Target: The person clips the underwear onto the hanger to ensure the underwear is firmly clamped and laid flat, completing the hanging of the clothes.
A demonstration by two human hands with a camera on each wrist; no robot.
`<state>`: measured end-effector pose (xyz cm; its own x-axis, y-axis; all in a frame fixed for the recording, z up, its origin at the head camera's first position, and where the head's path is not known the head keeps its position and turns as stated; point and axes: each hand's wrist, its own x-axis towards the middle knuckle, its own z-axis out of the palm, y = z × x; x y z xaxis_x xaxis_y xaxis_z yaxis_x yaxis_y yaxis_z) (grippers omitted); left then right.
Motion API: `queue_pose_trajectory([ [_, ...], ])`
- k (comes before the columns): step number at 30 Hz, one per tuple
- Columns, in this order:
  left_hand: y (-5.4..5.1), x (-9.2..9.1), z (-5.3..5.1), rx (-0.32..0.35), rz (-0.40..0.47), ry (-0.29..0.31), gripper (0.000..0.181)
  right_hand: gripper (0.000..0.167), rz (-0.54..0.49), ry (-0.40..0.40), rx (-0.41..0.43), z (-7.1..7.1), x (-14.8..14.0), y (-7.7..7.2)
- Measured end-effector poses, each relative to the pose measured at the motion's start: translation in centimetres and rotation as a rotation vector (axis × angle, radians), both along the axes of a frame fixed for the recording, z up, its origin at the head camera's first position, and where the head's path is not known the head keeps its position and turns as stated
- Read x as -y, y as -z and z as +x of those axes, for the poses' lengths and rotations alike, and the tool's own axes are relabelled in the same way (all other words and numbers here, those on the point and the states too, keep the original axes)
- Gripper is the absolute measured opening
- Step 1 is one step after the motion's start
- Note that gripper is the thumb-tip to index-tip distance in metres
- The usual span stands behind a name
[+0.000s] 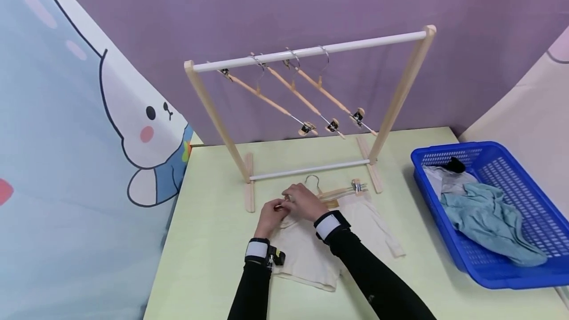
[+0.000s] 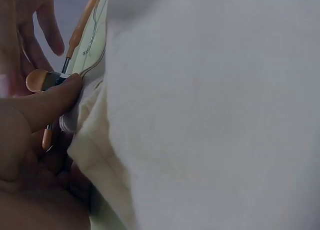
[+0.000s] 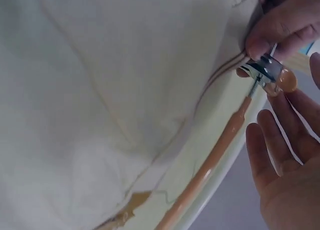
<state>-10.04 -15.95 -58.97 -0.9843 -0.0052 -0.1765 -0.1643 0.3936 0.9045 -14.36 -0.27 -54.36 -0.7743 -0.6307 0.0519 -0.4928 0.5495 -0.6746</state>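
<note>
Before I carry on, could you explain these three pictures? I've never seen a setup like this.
There is no machine: these are a person's bare left hand and right hand. The wide picture comes from a camera on the person's head, looking forward and down; the two close ones come from cameras on the wrists.

On the pale green table lie white shorts with a wooden clip hanger. Behind stands a rack with three more hangers on its bar. To the right is a blue basket with clothes inside.

The left hand pinches the shorts' waist beside a clip. The right hand's fingers are by that clip; whether they touch it is hard to tell.
</note>
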Motion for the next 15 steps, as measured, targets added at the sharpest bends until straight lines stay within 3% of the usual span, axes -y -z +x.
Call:
queue_pose_trajectory([
  [8, -0.3, -0.1, 0.2, -0.025, -0.002, -0.003, 0.022, 0.018, 0.036, 0.029, -0.03, -0.4, 0.5, 1.3],
  [15, 0.2, -0.1, 0.5, -0.013, -0.069, -0.038, 0.035, 0.014, -0.019, 0.11, 0.051, -0.7, 0.3, 1.9],
])
